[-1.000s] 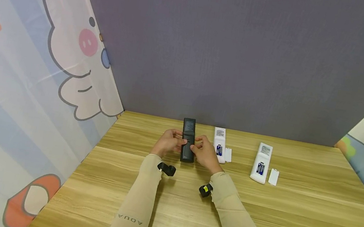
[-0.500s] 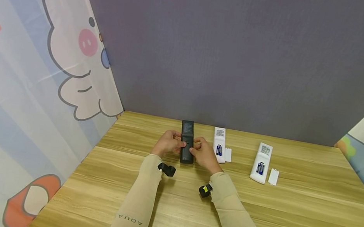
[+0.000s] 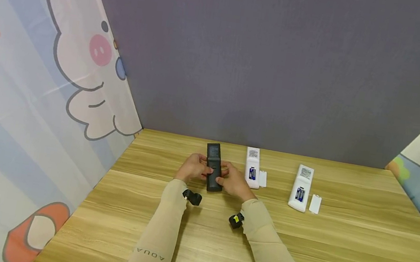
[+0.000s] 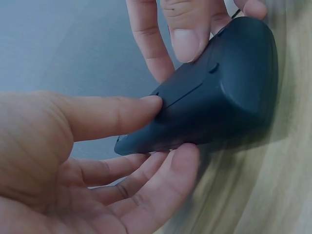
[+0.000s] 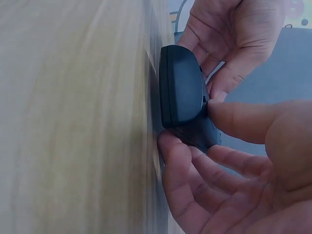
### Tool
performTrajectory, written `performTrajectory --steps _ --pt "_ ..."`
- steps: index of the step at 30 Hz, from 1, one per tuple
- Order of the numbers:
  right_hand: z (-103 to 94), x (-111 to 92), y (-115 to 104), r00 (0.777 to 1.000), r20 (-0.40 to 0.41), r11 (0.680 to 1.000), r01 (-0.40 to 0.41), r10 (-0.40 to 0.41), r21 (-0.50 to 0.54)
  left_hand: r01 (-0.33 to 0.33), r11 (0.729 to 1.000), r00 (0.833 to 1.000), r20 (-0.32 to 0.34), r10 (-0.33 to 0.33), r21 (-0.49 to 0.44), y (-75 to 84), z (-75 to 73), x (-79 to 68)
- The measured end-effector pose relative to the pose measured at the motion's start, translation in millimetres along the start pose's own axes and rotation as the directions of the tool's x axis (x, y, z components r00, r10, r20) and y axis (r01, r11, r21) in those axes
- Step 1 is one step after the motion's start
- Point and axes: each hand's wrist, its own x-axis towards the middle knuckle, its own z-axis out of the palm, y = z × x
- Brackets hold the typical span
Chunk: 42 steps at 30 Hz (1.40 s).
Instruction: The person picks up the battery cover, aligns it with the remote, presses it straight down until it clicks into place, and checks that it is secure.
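Observation:
A black remote control is held back side up between both hands, its battery cover in place. My left hand grips its left side, the thumb on the back near the cover's edge and the fingers along the side, as the left wrist view shows. From the right, my right hand holds it too, with the thumb pressing on the lower part of the cover. In the right wrist view the remote's rounded end is close to the table; whether it touches is unclear. The button side is hidden.
Right of the hands lies a white remote with blue batteries in its bay, a loose white cover beside it. Farther right are a second white remote, batteries also showing, and its cover. A grey panel stands behind the wooden table.
The black remote has come slightly toward me, and its far end has swung a little to the left. Both hands keep hold of it and have shifted slightly with it.

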Motion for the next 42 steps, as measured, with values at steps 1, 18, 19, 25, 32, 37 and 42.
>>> performTrajectory --steps 1,18,19,25,32,37,42 --pt "0.4 0.2 0.4 1.0 0.004 1.0 -0.002 0.002 -0.001 0.004 1.0 1.0 -0.002 -0.004 0.005 0.0 0.2 -0.1" --pt "1.0 -1.0 -0.3 0.999 0.044 1.0 -0.029 0.029 0.01 0.054 0.998 0.999 -0.004 -0.053 0.019 -1.2 0.3 2.2" --pt "1.2 -1.0 -0.5 0.999 0.044 0.999 -0.032 0.031 0.005 0.056 0.998 0.998 -0.004 -0.056 0.019 -1.1 0.3 1.9" --pt "1.6 -2.0 -2.1 0.998 0.049 0.999 -0.044 0.044 0.016 0.068 0.997 0.998 -0.003 -0.068 0.026 1.3 0.3 0.0" --pt "2.2 -2.5 -1.1 0.997 0.06 0.998 -0.048 0.046 0.033 0.073 0.997 0.997 -0.034 -0.072 0.029 0.2 3.4 0.2" --pt "2.1 -2.7 -0.2 0.997 0.072 0.998 -0.042 0.039 0.039 0.068 0.997 0.996 -0.055 -0.065 0.041 0.7 4.7 -0.1" --pt "2.6 -2.3 0.4 0.997 0.064 0.999 -0.036 0.034 0.039 0.064 0.997 0.996 -0.064 -0.06 0.049 0.1 5.9 -0.2"
